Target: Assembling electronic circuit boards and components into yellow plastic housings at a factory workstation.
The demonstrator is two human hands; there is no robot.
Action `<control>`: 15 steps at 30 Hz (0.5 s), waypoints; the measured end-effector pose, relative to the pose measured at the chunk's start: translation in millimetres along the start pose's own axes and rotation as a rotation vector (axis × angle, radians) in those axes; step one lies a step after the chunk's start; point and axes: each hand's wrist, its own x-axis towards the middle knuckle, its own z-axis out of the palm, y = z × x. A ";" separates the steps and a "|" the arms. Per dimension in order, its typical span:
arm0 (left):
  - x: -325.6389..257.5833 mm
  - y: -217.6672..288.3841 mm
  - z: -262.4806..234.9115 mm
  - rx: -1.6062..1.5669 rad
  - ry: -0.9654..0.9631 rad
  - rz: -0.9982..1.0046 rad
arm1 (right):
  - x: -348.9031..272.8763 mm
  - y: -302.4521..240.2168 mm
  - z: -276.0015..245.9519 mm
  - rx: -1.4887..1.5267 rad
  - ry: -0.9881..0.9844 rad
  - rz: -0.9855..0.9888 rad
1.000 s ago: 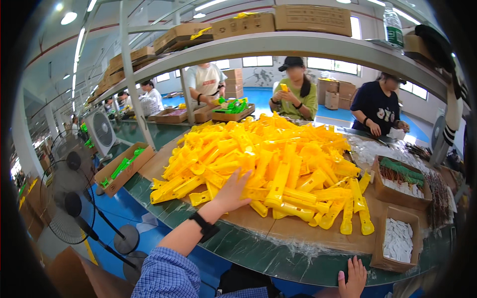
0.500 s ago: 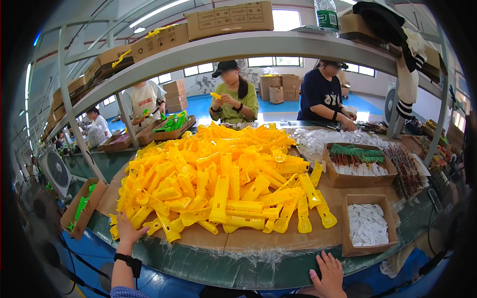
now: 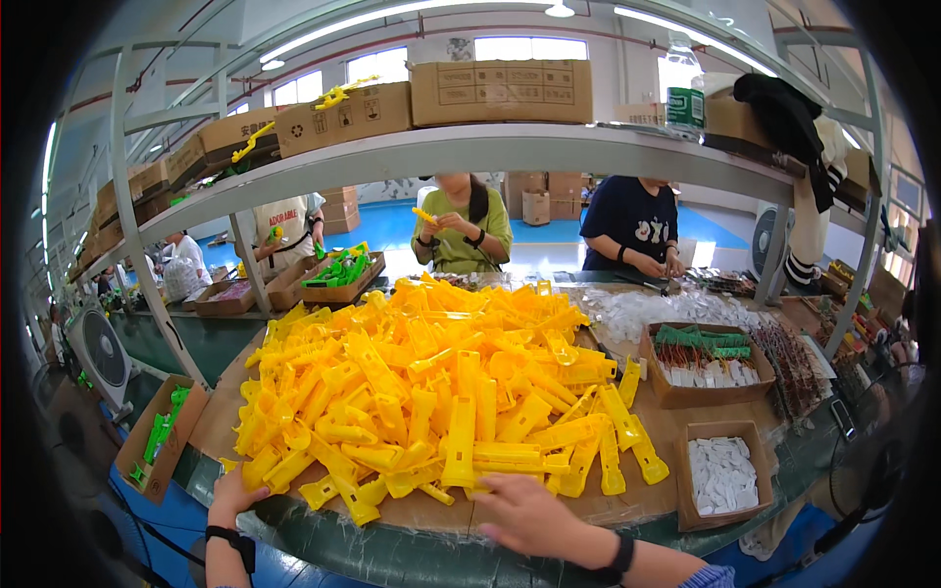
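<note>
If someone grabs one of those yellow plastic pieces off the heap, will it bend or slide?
The yellow plastic pieces look moulded and flat, so probably stiff and light. Their glossy faces and loose stacking suggest neighbours may slide when the right hand pulls one.

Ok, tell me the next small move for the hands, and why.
Probably close the right hand on the nearest yellow plastic piece: it hovers open at the yellow pile's near edge, holding nothing, while the left hand rests against the pile's left corner.
</note>
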 end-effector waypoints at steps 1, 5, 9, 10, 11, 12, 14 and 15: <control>-2.1 -13.8 2.2 -0.082 0.037 0.002 | 24.7 -3.3 20.3 0.005 -0.029 -0.092; 0.1 -30.8 24.7 -0.218 0.083 -0.017 | 96.5 -30.4 104.1 -0.135 -0.165 -0.419; 0.8 -20.6 38.7 -0.439 0.036 0.029 | 131.2 -21.5 173.4 0.068 -0.327 -0.581; -2.0 -18.0 42.7 -0.572 0.064 0.108 | 139.5 -27.5 167.4 0.078 -0.326 -0.593; -8.2 -11.5 42.5 -0.601 0.080 0.182 | 148.5 -36.0 150.4 0.008 -0.396 -0.641; -10.6 -3.6 37.9 -0.626 0.097 0.271 | 155.6 -39.5 140.2 -0.072 -0.455 -0.679; -6.3 0.8 36.2 -0.542 0.162 0.497 | 162.9 -28.4 162.6 -0.128 -0.502 -0.665; -4.1 -5.8 35.7 -0.498 0.040 0.447 | 168.0 -21.2 173.1 -0.211 -0.576 -0.678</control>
